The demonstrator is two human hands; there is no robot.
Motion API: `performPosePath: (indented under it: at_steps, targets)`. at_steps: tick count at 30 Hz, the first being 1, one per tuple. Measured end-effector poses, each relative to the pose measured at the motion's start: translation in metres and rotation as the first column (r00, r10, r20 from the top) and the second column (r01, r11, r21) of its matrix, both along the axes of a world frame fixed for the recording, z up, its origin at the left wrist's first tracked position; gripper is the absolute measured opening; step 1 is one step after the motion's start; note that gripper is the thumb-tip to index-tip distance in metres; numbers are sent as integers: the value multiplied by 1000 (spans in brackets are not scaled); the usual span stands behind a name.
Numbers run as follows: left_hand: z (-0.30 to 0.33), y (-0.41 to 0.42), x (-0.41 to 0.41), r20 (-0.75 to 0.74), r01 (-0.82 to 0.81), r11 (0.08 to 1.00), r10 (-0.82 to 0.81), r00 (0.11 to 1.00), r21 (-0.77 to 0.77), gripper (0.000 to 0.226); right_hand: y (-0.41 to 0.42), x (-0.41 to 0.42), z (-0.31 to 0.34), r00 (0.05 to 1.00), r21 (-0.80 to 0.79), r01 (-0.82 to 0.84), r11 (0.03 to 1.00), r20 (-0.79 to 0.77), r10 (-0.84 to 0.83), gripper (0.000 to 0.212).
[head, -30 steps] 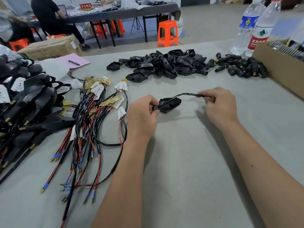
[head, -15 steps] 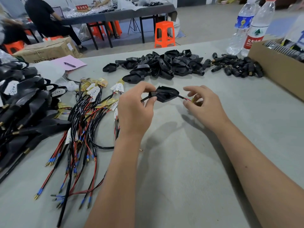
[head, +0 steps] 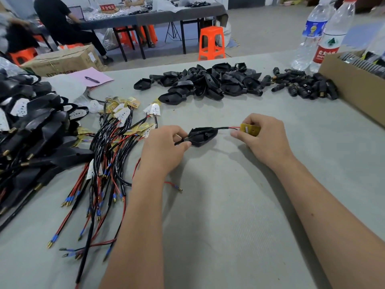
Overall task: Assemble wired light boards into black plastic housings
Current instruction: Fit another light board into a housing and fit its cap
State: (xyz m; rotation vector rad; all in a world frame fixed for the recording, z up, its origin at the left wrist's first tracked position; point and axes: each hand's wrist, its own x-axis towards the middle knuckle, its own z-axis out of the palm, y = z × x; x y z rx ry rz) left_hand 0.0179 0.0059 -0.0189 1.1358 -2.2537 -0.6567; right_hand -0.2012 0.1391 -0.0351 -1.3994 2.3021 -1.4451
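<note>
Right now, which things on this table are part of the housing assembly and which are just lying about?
In the job:
- black housing, gripped by the left hand
- yellow light board, pinched by the right hand
- pile of empty housings
- wired boards

Lying about:
- water bottles
- pink paper with pen
- cardboard box

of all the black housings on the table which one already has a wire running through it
The black housing gripped by the left hand: a wire passes through it to the yellow light board in the right hand. The pile behind is unwired.
</note>
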Motion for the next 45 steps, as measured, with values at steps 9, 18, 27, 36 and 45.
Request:
performPosePath:
  at_steps: [9,18,27,36,45]
  targets:
    - [-3,5,-9,-69,10,1000,-9,998,11,18,-1,-5,-3,934,-176,-43,983,343,102,15]
    - [-7,11,-24,-158,56,998,-58,986,-19,18,0,-11,0,769,-366,-75,928,571,287,30]
    - [-8,21,-35,-184,95,995,-95,978,-7,14,-2,-9,-4,854,-364,142,921,515,72,40]
    - [32,30,-39,-235,224,960,-260,937,-168,10,-2,-9,1,721,-467,305,830,682,119,28]
    - [17,28,-40,-76,99,991,-106,991,-91,15,-3,-8,-2,791,-374,179,910,604,93,23]
